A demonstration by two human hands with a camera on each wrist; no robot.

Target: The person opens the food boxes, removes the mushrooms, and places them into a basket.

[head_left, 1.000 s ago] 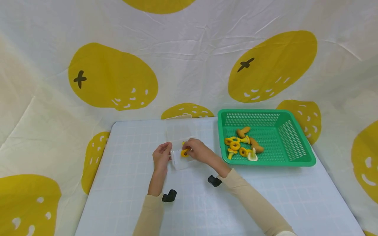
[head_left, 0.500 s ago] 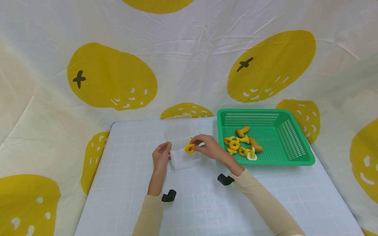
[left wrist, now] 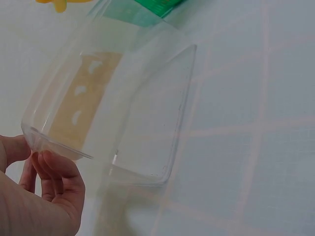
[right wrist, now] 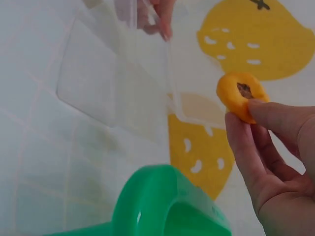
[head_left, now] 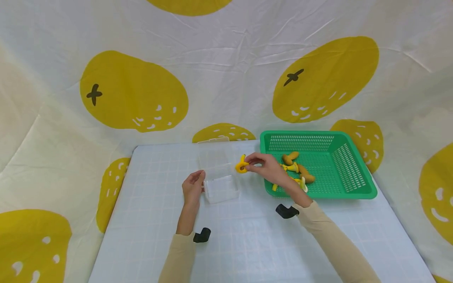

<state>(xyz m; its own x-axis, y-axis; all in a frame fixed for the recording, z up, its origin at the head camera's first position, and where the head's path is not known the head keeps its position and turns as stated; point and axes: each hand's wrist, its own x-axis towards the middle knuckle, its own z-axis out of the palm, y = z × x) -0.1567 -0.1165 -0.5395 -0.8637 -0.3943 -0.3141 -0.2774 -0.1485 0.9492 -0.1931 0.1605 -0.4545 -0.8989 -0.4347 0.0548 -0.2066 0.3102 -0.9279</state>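
Note:
My right hand pinches a yellow toy mushroom between thumb and fingers, held up between the clear box and the green basket. In the right wrist view, the mushroom's cap shows a dark hollow centre. My left hand grips the left edge of a clear plastic box, which stands with its hinged lid tipped back. Thumb and fingertips meet at the box's corner in the left wrist view, where the clear box wall has nothing behind it but the cloth.
A green plastic basket stands at the right. Inside lie brown toy mushrooms, several yellow ones partly behind my right hand, and a pale one. A patterned cloth hangs behind the table.
My right hand has carried the yellow toy mushroom up and right, from over the clear box to beside the basket. The left hand keeps its place on the box.

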